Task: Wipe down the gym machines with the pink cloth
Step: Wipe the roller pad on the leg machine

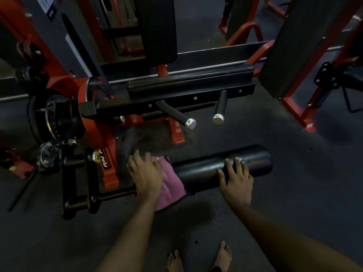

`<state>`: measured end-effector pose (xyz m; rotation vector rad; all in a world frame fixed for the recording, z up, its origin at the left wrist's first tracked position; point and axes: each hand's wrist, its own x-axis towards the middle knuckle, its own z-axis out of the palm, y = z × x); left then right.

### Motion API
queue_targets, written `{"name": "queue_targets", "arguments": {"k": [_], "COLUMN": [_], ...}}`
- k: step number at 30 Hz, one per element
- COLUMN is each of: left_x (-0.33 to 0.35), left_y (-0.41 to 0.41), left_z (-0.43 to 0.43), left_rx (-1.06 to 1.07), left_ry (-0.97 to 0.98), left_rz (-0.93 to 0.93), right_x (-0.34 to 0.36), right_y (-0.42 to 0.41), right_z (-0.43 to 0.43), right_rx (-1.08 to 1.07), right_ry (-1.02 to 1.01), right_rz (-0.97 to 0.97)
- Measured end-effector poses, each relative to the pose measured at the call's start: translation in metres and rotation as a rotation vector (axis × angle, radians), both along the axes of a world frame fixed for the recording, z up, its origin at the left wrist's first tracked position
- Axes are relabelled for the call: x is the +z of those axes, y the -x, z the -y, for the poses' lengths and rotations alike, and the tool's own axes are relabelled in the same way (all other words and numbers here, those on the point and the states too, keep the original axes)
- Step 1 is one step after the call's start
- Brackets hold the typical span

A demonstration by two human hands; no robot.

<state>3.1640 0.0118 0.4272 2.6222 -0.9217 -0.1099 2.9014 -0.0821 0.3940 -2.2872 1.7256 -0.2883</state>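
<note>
Pink cloth [171, 186]: we see it at lower centre of the frame, draped over the left end of the black roller pad [214, 167]. It is a soft, plain pink with a thin dark hem, and its lower corner hangs down toward the floor [294, 183].
Left hand [145, 173]: we press it flat on the cloth with the fingers spread wide, gripping nothing (the hand is slightly blurred).
Right hand [236, 180]: we rest it on the roller pad to the right of the cloth and apart from it, with the fingers laid nearly straight over the top of the pad.
Machine [110, 173]: a red and black frame at left of centre, holding the pad's left end.
Handles [176, 115]: two black bars with silver caps, above the pad at centre.
Feet [223, 256]: ours are bare, at the bottom edge.
</note>
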Motion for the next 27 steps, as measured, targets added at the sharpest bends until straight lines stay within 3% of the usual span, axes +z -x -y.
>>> {"name": "queue_targets", "arguments": {"k": [4,9,14,18,21,23,27], "left_x": [-0.006,-0.02,-0.009,-0.01,-0.013,-0.017,-0.013], "left_y": [0.057,0.036,0.065,0.099,0.075,0.056,0.078], "left_z": [-0.01,-0.018,0.011,0.033,0.024,0.015,0.033], "left_rx": [0.012,-0.078,0.039,-0.253,-0.456,-0.356,0.08], "left_ry": [-0.177,-0.134,-0.123,-0.072,-0.067,-0.082,-0.156], "left_rz": [0.007,0.122,0.065,0.111,0.135,0.168,0.123], "right_x": [0.002,0.005,0.005,0.011,0.01,0.01,0.012], "right_y": [0.004,0.008,0.01,0.01,0.015,0.018,0.024], "right_z": [-0.003,0.008,0.008,0.015,0.021,0.026,0.032], "right_rx": [-0.002,0.014,0.017,0.047,0.074,0.091,0.077], "right_ry": [0.005,0.048,0.046,0.079,0.111,0.112,0.075], "right_rz": [0.006,0.017,0.06,0.064,0.046,0.064,0.19]}}
